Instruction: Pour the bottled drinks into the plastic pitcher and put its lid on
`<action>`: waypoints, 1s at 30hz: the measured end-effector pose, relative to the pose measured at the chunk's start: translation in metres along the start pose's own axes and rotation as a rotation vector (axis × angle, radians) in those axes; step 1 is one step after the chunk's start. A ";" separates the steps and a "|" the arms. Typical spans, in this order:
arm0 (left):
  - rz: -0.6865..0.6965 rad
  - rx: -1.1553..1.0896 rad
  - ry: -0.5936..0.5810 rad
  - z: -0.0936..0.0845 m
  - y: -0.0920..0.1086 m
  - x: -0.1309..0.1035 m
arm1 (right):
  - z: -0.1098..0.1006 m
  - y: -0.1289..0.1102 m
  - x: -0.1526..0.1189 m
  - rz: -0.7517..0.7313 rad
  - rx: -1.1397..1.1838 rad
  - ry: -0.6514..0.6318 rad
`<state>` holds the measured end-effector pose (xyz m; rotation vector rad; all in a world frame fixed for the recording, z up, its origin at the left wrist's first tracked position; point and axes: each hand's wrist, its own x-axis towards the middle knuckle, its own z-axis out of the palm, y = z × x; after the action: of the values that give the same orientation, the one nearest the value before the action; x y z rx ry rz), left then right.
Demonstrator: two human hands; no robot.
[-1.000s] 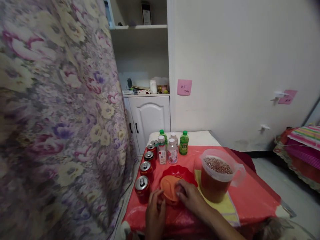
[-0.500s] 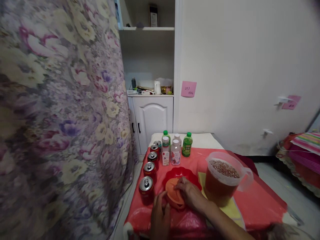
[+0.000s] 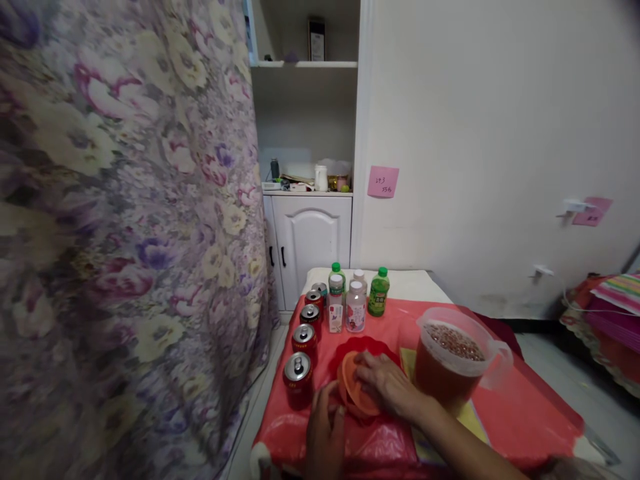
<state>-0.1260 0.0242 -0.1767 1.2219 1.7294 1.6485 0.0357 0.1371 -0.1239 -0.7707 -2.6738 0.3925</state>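
An orange plastic bowl (image 3: 345, 395) with a round orange lid (image 3: 359, 388) tilted in its mouth stands in front of a red scalloped dish (image 3: 345, 347). My right hand (image 3: 383, 383) reaches over the lid from the right, its bent fingers gripping it and hiding part of it. At the bowl's near left side, my left hand (image 3: 325, 427) has curled fingers against the rim. Just left of that hand is a dark red drink can (image 3: 299, 383), first in a row of several cans. To the right stands a clear plastic jug (image 3: 447, 360) of reddish-brown, bubbly drink.
Behind the dish stand two clear bottles with white caps (image 3: 356, 310) and a green drink bottle (image 3: 379, 293), among other bottles. A yellow cloth (image 3: 467, 427) lies under the jug on the red table cover (image 3: 525, 393). A floral curtain (image 3: 150, 233) hangs at the left.
The orange lid, flatter before, now sits tilted in the bowl. My right hand has gone from a pinch on its top to fingers spread over it. The view has shifted slightly.
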 end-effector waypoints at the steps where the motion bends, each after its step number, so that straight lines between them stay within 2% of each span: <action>1: -0.006 -0.012 0.003 0.000 0.000 0.000 | 0.000 -0.001 -0.001 0.006 -0.003 0.014; 10: -0.031 -0.045 0.019 -0.001 -0.007 0.001 | -0.002 -0.011 -0.015 0.055 0.063 0.202; 17: 0.011 -0.068 -0.025 -0.002 -0.007 0.002 | -0.034 -0.048 -0.029 0.018 0.184 0.311; 21: 0.017 -0.082 -0.040 -0.002 -0.002 0.004 | -0.067 -0.069 -0.036 -0.042 0.264 0.357; 25: -0.018 -0.049 -0.051 0.001 -0.006 0.004 | -0.114 -0.083 -0.046 -0.053 0.269 0.394; 28: -0.042 -0.049 -0.065 0.004 -0.015 0.002 | -0.160 -0.081 -0.056 -0.027 0.197 0.469; 30: -0.050 -0.051 -0.068 0.006 -0.020 0.002 | -0.190 -0.070 -0.062 0.013 0.146 0.491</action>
<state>-0.1271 0.0313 -0.1960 1.1881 1.6537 1.5933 0.1251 0.0777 0.0581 -0.7300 -2.1597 0.3446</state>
